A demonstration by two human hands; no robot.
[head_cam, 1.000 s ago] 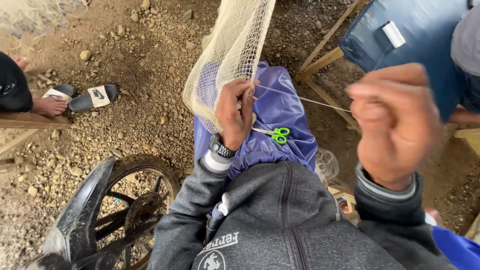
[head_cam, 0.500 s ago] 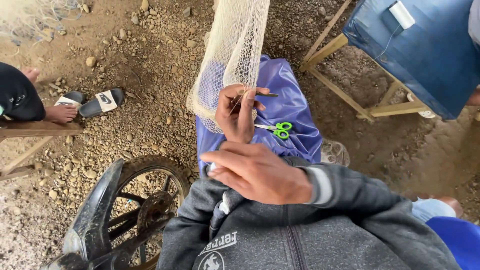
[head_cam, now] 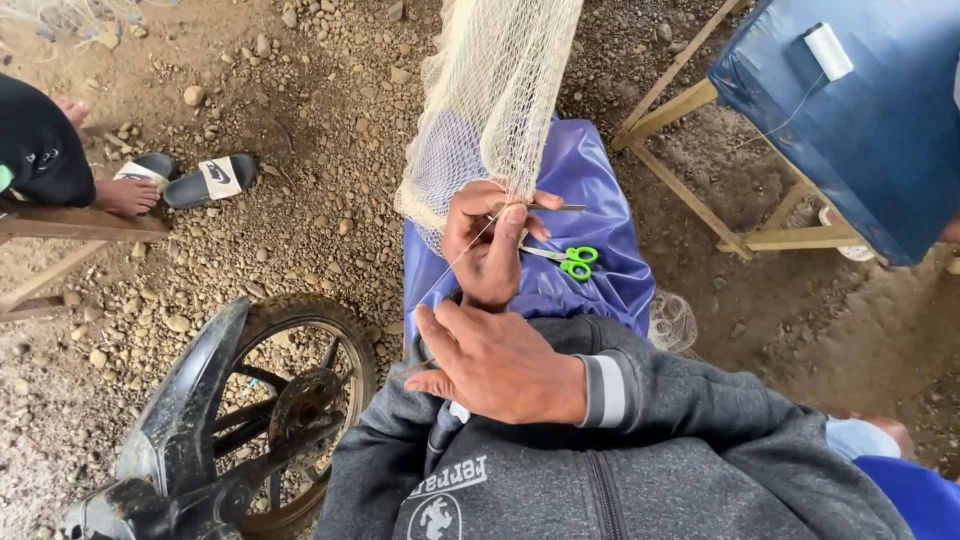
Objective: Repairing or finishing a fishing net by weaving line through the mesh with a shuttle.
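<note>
A cream fishing net (head_cam: 500, 90) hangs down from the top of the view onto a shiny purple cloth (head_cam: 590, 180). My left hand (head_cam: 490, 245) pinches the net's lower edge and a thin netting needle (head_cam: 555, 207) pointing right. My right hand (head_cam: 495, 365) lies just below it, near my grey jacket, fingers closed on a thin white thread (head_cam: 450, 270) that runs up to the net. Small green-handled scissors (head_cam: 565, 260) rest on the purple cloth beside my left hand.
A motorbike wheel and mudguard (head_cam: 230, 410) stand at lower left on gravel. A wooden bench (head_cam: 70, 225) with another person's foot (head_cam: 125, 195) and sandals is at left. A blue-covered wooden frame (head_cam: 860, 120) carrying a white thread spool (head_cam: 828, 50) is at right.
My right hand came down from the far right, where it held the thread pulled out, to just below my left hand. The left hand kept its hold on the net.
</note>
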